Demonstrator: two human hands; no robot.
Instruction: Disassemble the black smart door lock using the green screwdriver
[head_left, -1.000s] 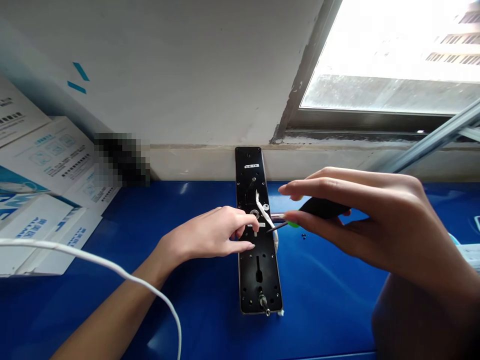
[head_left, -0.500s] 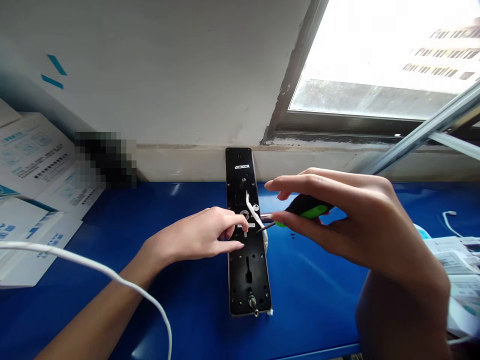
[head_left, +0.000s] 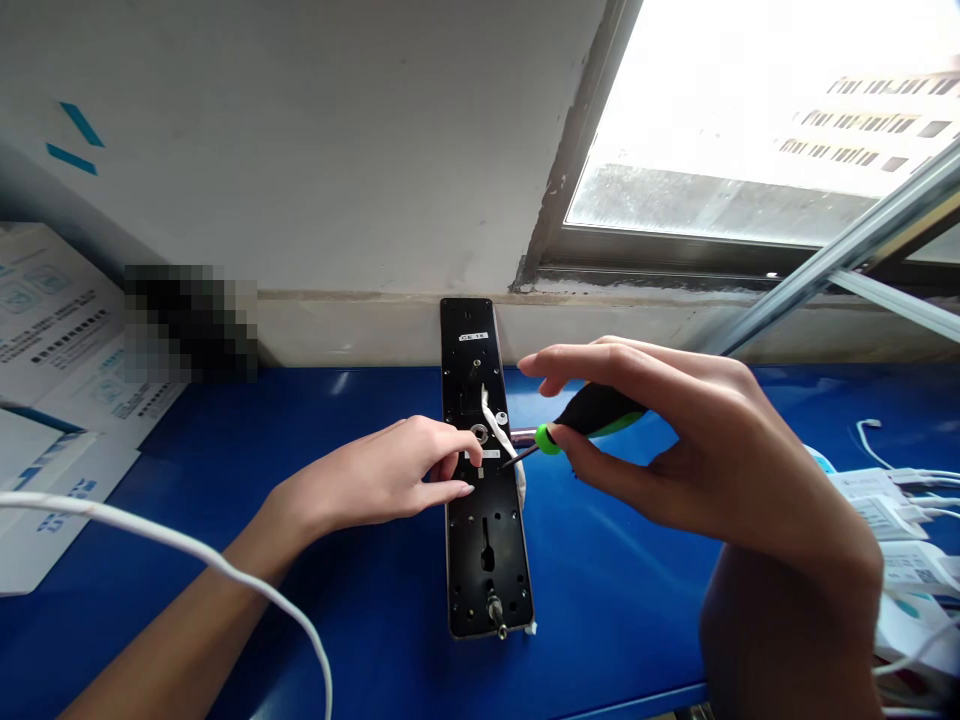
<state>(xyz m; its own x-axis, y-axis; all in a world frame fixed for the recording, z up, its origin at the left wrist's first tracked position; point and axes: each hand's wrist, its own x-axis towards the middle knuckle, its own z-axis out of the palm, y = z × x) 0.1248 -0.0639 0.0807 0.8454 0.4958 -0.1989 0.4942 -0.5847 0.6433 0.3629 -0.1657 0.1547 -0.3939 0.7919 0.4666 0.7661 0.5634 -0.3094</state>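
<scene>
A long black metal plate with holes, posts and small white labels lies lengthwise on the blue table, its far end by the wall. My left hand rests at its left edge, thumb and index finger apart over the plate's middle, with nothing seen between them. In my right hand is a black and green screwdriver, pinched between thumb and fingers. The screwdriver's tip points left and down at the plate, right of the left fingertips. A white cable runs over the plate and down its right edge.
White printed boxes stand at the left. A thick white cable crosses the lower left. White devices with cables lie at the right. Behind are a wall, a window and a slanted metal bar.
The view has shifted slightly, so most things sit further left. The screwdriver's handle has turned in my right hand, showing its green collar by the thumb. My left hand keeps its pose.
</scene>
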